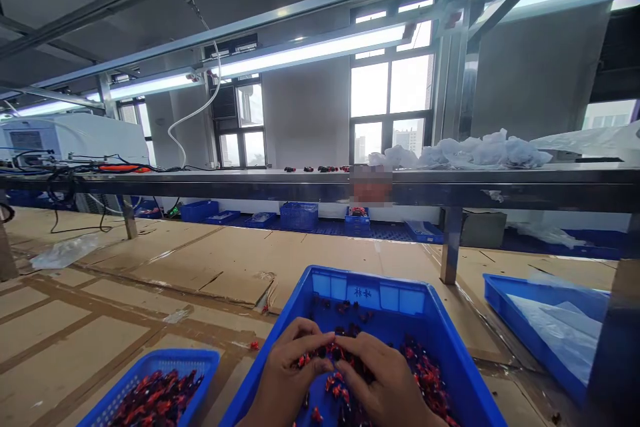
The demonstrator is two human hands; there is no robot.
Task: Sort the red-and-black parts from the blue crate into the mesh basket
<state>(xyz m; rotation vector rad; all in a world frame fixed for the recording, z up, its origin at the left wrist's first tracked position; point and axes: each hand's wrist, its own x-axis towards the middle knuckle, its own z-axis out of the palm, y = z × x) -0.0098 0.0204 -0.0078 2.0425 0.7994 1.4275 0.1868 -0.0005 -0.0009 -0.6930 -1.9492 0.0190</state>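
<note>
Over a large blue plastic bin (345, 283), my left hand (287, 373) and my right hand (383, 377) meet fingertip to fingertip. Thumbs and index fingers of both are pinched around a small red-and-black piece (331, 348), mostly covered by the fingers, so its exact shape is hidden. Below and around the hands, many loose red-and-black plastic pieces (425, 373) lie in the bin, thickest along its right side. To the left stands a smaller blue perforated basket (213, 363), heaped with similar red-and-black parts (155, 397).
Taped cardboard (200, 260) covers the work surface. A metal shelf (280, 180) crosses ahead, carrying small red-and-black items (327, 169) and crumpled plastic bags (470, 150). A blue tray (493, 290) with plastic sheeting sits right, near a metal post (451, 247). One red scrap (255, 345) lies between the containers.
</note>
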